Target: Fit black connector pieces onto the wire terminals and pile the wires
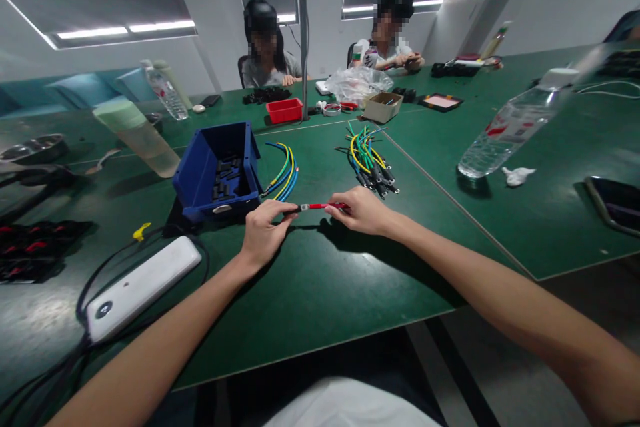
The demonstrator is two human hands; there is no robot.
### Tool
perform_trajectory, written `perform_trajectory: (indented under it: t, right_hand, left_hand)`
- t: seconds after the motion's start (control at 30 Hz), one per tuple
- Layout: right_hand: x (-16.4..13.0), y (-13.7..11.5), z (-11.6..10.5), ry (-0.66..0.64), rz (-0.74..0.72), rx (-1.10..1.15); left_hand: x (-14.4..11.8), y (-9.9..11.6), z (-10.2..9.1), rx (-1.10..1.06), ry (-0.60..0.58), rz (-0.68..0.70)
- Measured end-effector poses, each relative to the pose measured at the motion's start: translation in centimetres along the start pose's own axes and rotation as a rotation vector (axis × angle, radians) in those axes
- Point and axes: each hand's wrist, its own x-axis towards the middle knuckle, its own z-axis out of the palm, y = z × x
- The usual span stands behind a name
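Above the green table, a short red wire [317, 206] with a silvery terminal [305, 207] at its left end spans the gap between my hands. My left hand [265, 228] pinches a small black piece, apparently a sleeve, right at that terminal. Thumb and fingers of my right hand [364, 211] are closed on the red wire. Blue, yellow and green wires [287, 173] lie just beyond my left hand. Past my right hand rests a bundle of similar wires [367, 157] with black sleeves and ring terminals. A blue bin [187, 177] holds several black sleeves [227, 177].
A white power strip [145, 288] with black cables lies at left. Water bottles stand at left [137, 137] and right [515, 123]. Farther back are a red tray [284, 111], a small box [383, 107] and a metal pole [303, 33]. Two people sit across the table.
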Motion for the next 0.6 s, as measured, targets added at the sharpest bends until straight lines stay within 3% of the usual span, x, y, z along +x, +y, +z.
perform_trajectory:
  t: [0.3,0.6]
  right_hand:
    - [0.0,0.06,0.13,-0.007,-0.01,-0.006]
    - [0.03,0.35,0.01,0.012,-0.075,0.007]
  left_hand:
    - [-0.05,0.16,-0.01,0.003,-0.016,0.03]
    - [-0.03,0.16,0.08,0.006,0.011,0.144]
